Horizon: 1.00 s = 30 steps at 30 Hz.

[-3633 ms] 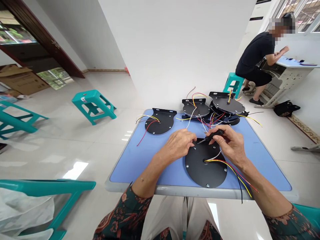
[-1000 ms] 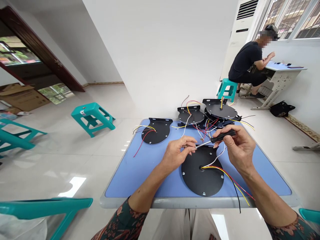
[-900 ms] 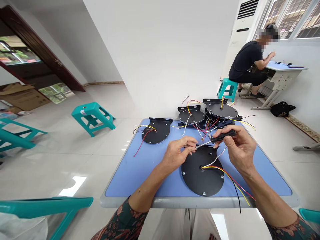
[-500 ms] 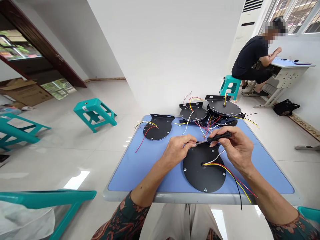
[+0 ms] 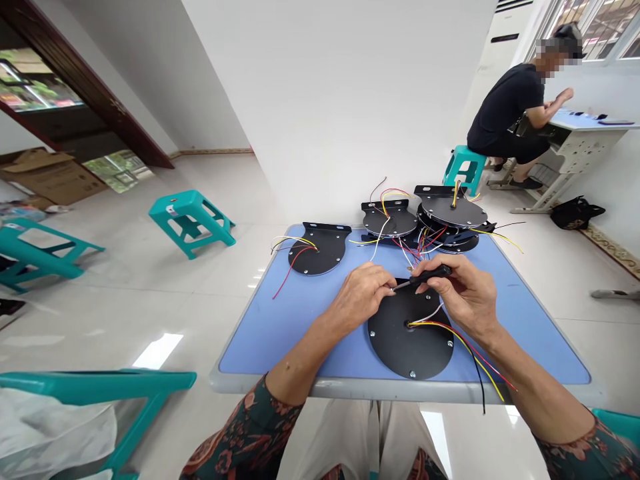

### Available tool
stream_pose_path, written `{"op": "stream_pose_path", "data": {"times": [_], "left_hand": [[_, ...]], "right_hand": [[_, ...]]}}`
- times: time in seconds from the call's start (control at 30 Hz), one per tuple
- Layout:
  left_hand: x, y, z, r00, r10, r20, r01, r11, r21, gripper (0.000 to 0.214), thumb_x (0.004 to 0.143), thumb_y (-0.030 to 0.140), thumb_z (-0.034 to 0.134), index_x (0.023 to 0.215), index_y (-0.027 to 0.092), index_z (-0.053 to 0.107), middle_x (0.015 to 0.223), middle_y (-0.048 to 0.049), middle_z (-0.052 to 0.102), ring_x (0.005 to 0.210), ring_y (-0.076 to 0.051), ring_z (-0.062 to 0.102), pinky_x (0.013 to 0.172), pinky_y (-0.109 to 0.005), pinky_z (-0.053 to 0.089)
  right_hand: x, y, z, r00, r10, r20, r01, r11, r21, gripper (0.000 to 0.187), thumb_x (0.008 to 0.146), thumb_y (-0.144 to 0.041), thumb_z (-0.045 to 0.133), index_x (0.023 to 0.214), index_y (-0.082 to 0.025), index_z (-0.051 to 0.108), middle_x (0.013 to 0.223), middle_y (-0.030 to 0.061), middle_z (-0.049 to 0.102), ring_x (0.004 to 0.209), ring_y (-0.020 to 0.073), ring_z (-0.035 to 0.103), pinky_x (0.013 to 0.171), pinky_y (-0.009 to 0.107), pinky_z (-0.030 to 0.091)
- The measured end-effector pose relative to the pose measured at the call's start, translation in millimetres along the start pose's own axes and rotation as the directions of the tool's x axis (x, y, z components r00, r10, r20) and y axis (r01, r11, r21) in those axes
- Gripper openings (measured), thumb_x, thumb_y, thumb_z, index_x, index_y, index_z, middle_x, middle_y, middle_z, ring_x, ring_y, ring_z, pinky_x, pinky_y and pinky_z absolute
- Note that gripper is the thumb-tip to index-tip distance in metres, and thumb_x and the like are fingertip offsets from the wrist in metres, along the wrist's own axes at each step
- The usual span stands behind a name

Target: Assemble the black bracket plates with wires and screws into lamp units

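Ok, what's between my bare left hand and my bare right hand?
In the head view, the thin metal shaft of a black-handled screwdriver lies there, seen against the round black plate.

Right hand [image 5: 469,293] grips screwdriver [image 5: 431,275] over black wired plate [image 5: 400,348].

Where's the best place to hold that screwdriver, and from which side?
Hold the screwdriver by its thick black handle, probably from the right, as the right hand does: its thin shaft points left, toward the left hand.
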<state>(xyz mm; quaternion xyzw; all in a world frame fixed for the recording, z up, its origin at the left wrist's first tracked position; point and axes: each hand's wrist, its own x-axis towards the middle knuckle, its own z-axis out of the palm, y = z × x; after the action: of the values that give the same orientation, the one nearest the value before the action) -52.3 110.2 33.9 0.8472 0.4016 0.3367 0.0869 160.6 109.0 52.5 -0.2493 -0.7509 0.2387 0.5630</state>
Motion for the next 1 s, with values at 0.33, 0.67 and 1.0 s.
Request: {"op": "stream_pose_path", "data": {"times": [0.33,0.67,1.0], "left_hand": [[-0.6,3.5,-3.7,0.996,-0.052,0.079,0.055,0.998,-0.034,0.023,0.088,0.0,0.058,0.097,0.018,0.07,0.087,-0.0025,0.075,0.083,-0.017,0.065,0.081,-0.03,0.053],[-1.1,2.3,-5.7,0.986,-0.097,0.138,0.093,0.995,0.029,0.031,0.089,-0.001,0.052,0.102,0.019,0.071,0.087,-0.0031,0.072,0.084,-0.016,0.066,0.075,-0.025,0.051],[-3.6,2.2,-4.3,0.982,-0.094,0.164,0.085,0.995,0.061,0.025,0.092,0.004,0.054,0.104,0.019,0.071,0.09,-0.0049,0.075,0.085,-0.018,0.07,0.075,-0.027,0.054]], "right_hand": [[0.2,-0.4,3.0,0.999,-0.039,0.034,0.044,0.985,-0.165,0.006,0.098,-0.026,0.06,0.101,-0.024,0.065,0.089,0.0019,0.076,0.064,0.0143,0.071,0.059,0.027,0.058],[-1.6,5.7,5.6,0.996,-0.056,0.066,0.067,0.98,-0.188,0.007,0.098,-0.022,0.06,0.102,-0.023,0.065,0.088,0.0015,0.074,0.064,0.0129,0.07,0.061,0.027,0.056],[-2.3,6.2,6.2,0.997,-0.034,0.069,0.047,0.98,-0.191,0.007,0.097,-0.025,0.061,0.101,-0.024,0.067,0.088,0.0024,0.075,0.066,0.0151,0.069,0.061,0.029,0.057]]}}
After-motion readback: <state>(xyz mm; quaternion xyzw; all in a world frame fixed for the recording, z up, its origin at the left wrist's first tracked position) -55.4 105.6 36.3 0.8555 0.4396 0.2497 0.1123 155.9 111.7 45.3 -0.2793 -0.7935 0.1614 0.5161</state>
